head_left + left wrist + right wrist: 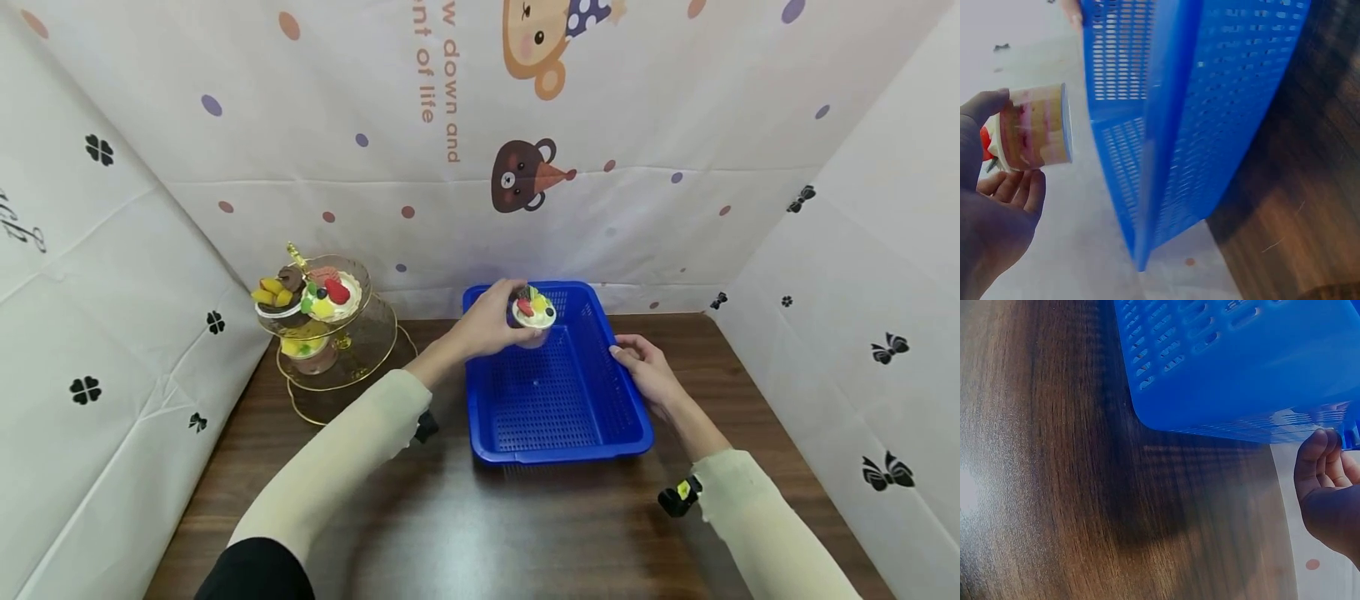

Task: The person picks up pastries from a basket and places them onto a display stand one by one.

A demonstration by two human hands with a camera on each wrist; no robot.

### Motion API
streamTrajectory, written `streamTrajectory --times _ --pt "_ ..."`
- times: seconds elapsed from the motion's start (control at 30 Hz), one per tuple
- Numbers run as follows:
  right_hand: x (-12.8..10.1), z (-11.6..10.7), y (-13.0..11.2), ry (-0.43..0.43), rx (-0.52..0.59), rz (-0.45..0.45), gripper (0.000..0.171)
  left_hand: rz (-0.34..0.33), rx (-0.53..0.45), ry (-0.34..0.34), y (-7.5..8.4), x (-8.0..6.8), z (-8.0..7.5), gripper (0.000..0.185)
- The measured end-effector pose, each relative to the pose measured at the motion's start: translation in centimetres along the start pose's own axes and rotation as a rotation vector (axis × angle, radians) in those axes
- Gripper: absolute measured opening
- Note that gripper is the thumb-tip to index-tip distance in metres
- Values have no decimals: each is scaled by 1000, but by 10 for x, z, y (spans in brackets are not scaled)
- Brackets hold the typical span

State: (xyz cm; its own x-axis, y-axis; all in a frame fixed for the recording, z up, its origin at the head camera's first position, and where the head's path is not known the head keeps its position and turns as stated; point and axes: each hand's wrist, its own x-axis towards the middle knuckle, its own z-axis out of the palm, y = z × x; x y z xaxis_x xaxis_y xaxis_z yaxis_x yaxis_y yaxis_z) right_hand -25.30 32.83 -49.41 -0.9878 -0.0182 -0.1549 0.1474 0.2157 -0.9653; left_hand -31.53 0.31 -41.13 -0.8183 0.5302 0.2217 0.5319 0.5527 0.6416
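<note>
My left hand (486,323) holds a dessert cup (534,315) over the back left part of a blue plastic basket (536,417). White cream with red and yellow fruit tops the cup. From the left wrist view, thumb and fingers grip the cup (1035,128) on opposite sides, and pink and tan layers show through its clear wall. On the basket's right rim, my right hand (651,373) pinches the edge between thumb and fingers. Up close in the right wrist view, the thumb (1313,447) lies right at the rim of the slotted basket (1241,381).
Left of the basket stands a tiered gold-rimmed stand (367,342). Several dessert cups (330,296) sit on its tiers. The dark wooden table (465,533) meets printed white cloth walls (637,225) at the back and sides.
</note>
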Motion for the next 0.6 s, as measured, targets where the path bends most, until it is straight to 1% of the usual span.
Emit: streamTrajectory --times 0.2,0.3,0.6 --pt "1 1 0 -7 3 -10 52 -5 -43 73 12 -15 -14 84" --pt "2 1 0 1 1 -16 50 -2 -52 107 17 -22 -17 83" --pt "2 2 0 7 -2 -14 50 6 -75 206 19 -44 -24 85"
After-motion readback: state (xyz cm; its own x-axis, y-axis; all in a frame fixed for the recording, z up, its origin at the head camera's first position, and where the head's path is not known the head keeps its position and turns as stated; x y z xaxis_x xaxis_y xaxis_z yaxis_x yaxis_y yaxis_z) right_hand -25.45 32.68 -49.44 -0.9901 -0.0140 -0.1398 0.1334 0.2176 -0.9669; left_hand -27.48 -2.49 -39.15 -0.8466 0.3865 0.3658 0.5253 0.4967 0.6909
